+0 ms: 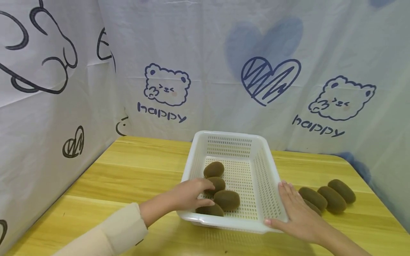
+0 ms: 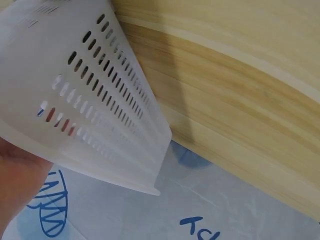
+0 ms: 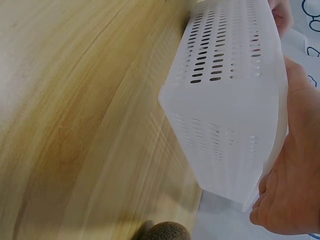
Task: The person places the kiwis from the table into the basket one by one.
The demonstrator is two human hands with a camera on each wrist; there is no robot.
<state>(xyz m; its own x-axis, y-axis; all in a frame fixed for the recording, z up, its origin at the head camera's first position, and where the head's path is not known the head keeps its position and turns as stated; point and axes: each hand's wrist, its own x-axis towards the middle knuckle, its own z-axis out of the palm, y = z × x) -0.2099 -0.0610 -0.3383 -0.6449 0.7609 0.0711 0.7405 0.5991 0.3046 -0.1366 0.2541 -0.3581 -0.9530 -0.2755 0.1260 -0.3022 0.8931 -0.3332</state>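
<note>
A white plastic basket [image 1: 235, 224] with slotted walls stands on the table, several brown kiwis [image 1: 226, 200] lying along its left side. My left hand [image 1: 189, 193] reaches over the basket's left wall. Its fingertips are at one kiwi [image 1: 219, 184], and the thumb lies just above the front kiwi [image 1: 209, 210]. A gap shows between thumb and fingers. My right hand [image 1: 299, 215] rests at the basket's front right corner, fingers stretched along the right rim and thumb on the front rim. In the right wrist view, the right hand [image 3: 295, 170] lies against the basket's rim [image 3: 282, 115].
Several more kiwis [image 1: 332, 199] lie on the wooden table [image 1: 144, 160] to the right of the basket, beside my right hand. A white cloth [image 1: 211, 99] with blue drawings hangs behind the table and along its left side.
</note>
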